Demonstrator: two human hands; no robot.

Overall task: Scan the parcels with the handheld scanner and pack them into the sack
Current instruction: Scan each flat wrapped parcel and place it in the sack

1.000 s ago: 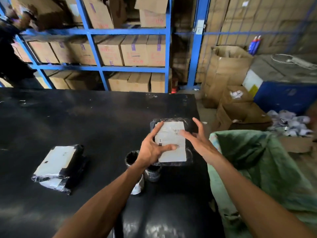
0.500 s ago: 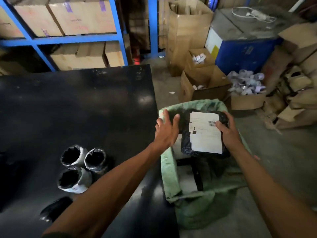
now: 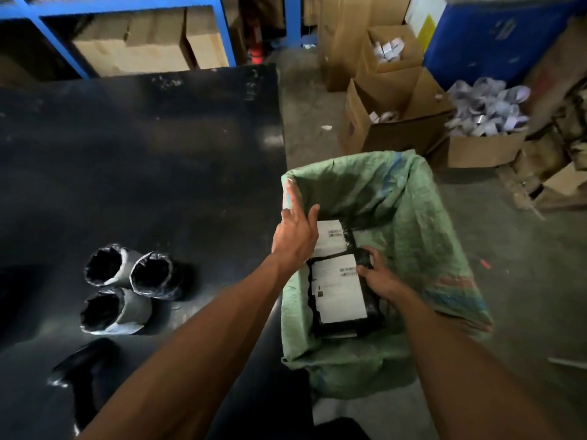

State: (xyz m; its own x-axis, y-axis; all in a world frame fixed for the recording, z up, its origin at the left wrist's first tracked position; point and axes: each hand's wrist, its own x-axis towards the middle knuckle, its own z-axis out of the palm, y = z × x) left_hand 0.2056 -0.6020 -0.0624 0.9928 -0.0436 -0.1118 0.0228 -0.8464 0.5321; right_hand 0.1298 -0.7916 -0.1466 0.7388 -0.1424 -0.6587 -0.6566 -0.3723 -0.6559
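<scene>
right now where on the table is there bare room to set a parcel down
The black table is bare from the far edge down to the three rolls. Crowded near left: rolls, then the dark scanner. The strip beside the sack is crossed by the left hand.
</scene>
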